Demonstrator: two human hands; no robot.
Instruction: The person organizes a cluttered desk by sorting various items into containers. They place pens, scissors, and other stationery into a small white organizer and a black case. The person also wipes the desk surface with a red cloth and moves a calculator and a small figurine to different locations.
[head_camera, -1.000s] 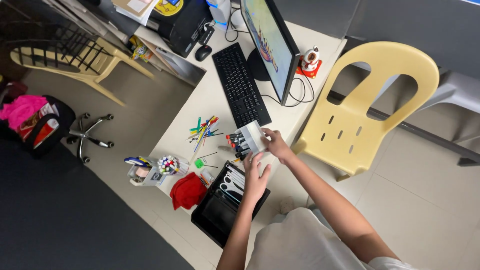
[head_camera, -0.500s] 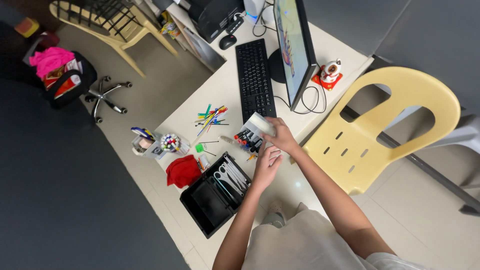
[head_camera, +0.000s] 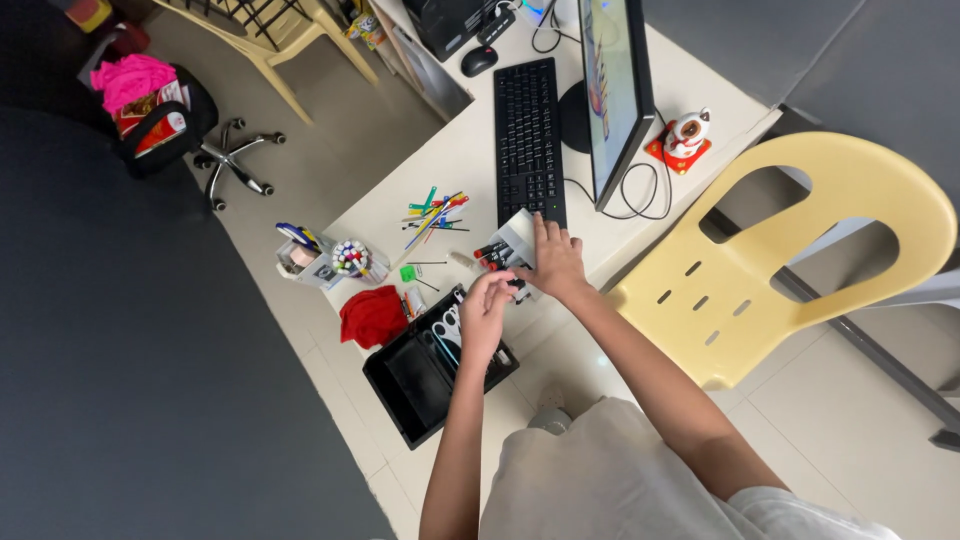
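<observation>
step: sorting stationery on desk | left hand pinches small black item | right hand fingers flat on white marker box | next, judged: careful placing into box

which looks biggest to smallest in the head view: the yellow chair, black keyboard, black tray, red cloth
1. yellow chair, by far the largest, though it sits nearer the camera's side of the desk.
2. black keyboard and black tray: look about alike, so no ranking.
3. red cloth, smallest.

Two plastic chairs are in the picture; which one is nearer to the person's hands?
The pale yellow chair on the right, beside the desk edge. The other chair stands far off at the top left, only partly visible.
</observation>
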